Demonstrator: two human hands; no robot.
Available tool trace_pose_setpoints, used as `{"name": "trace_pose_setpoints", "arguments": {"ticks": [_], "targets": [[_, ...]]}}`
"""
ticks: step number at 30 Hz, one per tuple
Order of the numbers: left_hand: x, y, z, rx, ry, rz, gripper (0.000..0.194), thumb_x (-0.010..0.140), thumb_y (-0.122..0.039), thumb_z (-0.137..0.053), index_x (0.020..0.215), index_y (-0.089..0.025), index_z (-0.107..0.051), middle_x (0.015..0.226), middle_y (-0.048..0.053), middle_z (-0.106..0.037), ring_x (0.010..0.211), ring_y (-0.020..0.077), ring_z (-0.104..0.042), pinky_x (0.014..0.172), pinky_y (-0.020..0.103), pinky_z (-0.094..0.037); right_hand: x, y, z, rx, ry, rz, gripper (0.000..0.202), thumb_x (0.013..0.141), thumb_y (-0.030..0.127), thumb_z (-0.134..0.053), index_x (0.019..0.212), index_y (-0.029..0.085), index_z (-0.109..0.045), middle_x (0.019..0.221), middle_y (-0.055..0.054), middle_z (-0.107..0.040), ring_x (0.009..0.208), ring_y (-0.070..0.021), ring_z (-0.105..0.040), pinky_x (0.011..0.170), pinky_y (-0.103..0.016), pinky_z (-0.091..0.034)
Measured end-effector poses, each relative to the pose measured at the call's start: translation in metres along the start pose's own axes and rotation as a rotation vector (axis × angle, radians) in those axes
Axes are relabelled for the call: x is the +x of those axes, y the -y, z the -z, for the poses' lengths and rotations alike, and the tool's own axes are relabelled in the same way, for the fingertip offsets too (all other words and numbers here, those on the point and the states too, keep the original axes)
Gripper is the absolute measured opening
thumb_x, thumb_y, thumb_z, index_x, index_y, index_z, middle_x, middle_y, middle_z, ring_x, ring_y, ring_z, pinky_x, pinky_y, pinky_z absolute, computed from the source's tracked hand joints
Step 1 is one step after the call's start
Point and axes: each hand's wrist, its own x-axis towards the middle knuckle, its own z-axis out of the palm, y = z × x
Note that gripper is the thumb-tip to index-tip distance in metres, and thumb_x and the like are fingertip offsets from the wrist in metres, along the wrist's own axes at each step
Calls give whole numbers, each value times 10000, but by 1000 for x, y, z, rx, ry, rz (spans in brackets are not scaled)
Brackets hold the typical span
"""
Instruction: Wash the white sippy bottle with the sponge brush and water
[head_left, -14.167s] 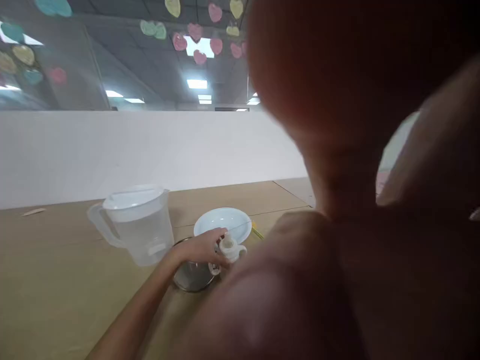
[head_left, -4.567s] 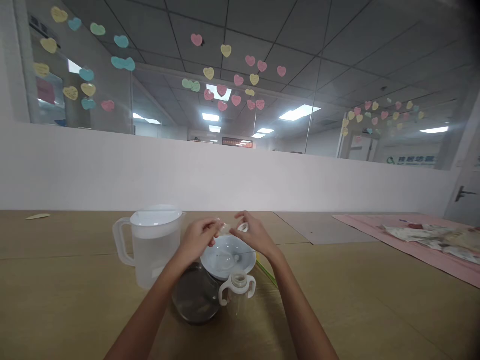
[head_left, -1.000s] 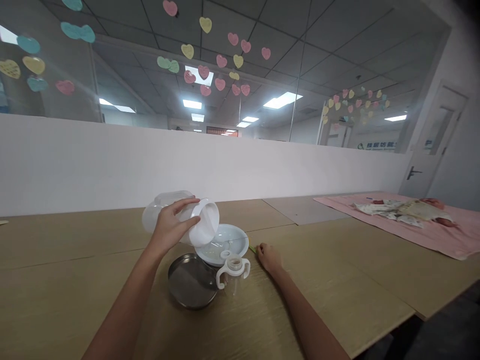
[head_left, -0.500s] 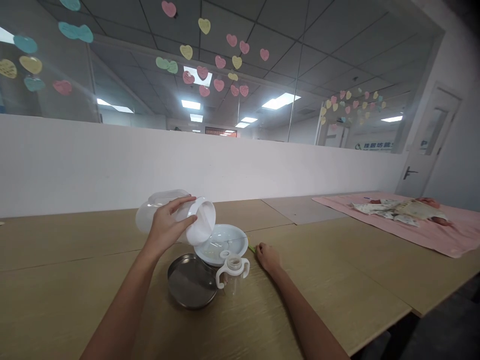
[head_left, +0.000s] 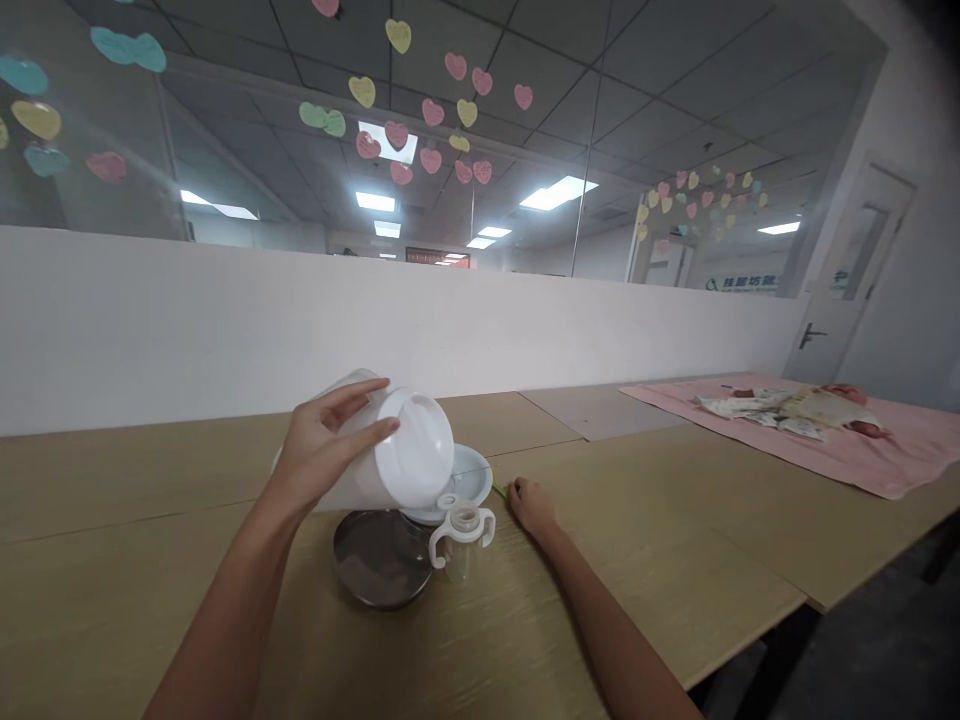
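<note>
My left hand (head_left: 319,440) is closed around a large translucent plastic container with a white round end (head_left: 421,450), tipped toward the right. It hangs over a pale shallow bowl (head_left: 474,478) and hides much of it. A round metal pan (head_left: 382,560) lies in front of the container. Beside the pan stands a clear baby bottle (head_left: 463,550), uncapped, with white side handles. On the table to the right rests my right hand (head_left: 532,508), its fingers curled on the end of a thin yellow-green stick (head_left: 500,490) by the bowl.
A pink cloth (head_left: 892,470) covers the far right of the wooden table (head_left: 637,540), with a baby doll (head_left: 825,408) and patterned cloths on it. Behind the table runs a white wall (head_left: 225,330) below glass with heart-shaped notes. A door (head_left: 855,270) is at right.
My left hand has turned the container so its white end faces me more and covers more of the bowl. My right hand stays in place. The view has shifted slightly.
</note>
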Motion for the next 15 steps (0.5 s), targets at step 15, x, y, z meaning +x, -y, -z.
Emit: {"name": "trace_pose_setpoints", "arguments": {"ticks": [15], "targets": [[-4,-2,-15,-1,43,21,507,582,-341,-709,1069,-229,-623,1183,36,-587,1145,254,-483,995,403,-377,-2,0,3,-17,8,3,401,901,357,-273,923,160,-621,933,-121,-654,843,-191,-608,646,-251,-372]]}}
